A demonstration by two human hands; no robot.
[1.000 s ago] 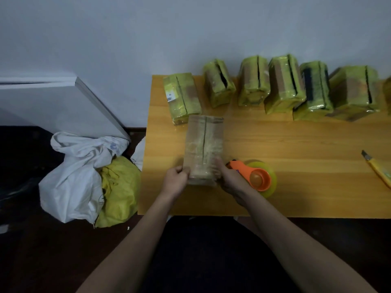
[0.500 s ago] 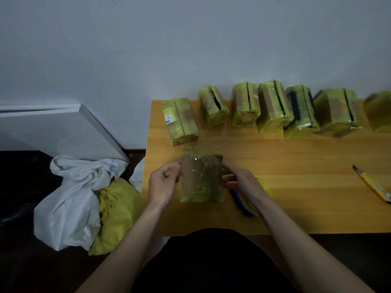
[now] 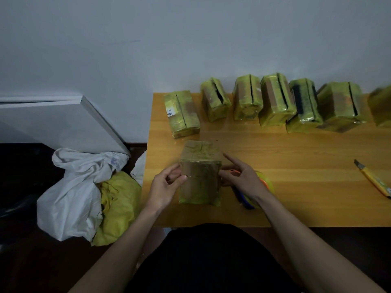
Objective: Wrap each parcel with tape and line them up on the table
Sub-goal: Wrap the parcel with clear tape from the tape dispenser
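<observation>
Far left: white board leaning on the wall, white sack and yellow bag heaped on the floor beside the worktop.

Near the worktop's front left: parcel standing upright, thinly taped, brown card showing through. Left hand at its left face, thumb and fingertips pinching the edge. Right hand at its right side, forefinger straight and pointing up toward the top corner, other fingers loosely curled against the parcel's right edge; whether truly gripping, cannot tell.

Under and behind the right hand: tape dispenser, orange and blue with a yellow-green roll, lying on the worktop, mostly hidden by the wrist.

Along the back edge by the wall: row of wrapped parcels in yellow-green tape, most touching or overlapping; leftmost one apart from the rest, bearing a white label, just behind the held parcel. Last one on the right cut by the frame.

Far right: yellow knife lying aslant, well apart from the hands.
</observation>
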